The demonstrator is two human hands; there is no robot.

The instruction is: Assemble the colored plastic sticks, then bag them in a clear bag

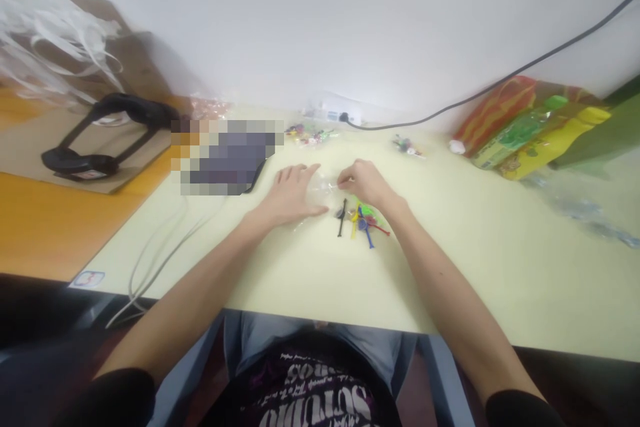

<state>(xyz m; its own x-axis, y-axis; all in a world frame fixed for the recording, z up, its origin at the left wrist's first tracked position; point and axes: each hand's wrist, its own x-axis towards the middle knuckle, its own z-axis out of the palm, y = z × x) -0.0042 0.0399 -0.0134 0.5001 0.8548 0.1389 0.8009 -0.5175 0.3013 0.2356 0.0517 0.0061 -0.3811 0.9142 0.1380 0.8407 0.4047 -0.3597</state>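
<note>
A small clear plastic bag lies on the pale table between my hands. My left hand rests at its left side with fingers spread and thumb apart. Opposite it, my right hand pinches the bag's right edge between curled fingers. Just below my right hand is a loose pile of small plastic pieces with thin stems: a black one, a yellow one, a blue one and a red one, with bright green parts behind. Their exact kind is too small to tell.
Bagged colourful pieces lie near the wall, with another small bundle farther right. A dark pixelated object sits left. Drink bottles lie at right; a black cable crosses the wall. A black frame-like object rests on cardboard.
</note>
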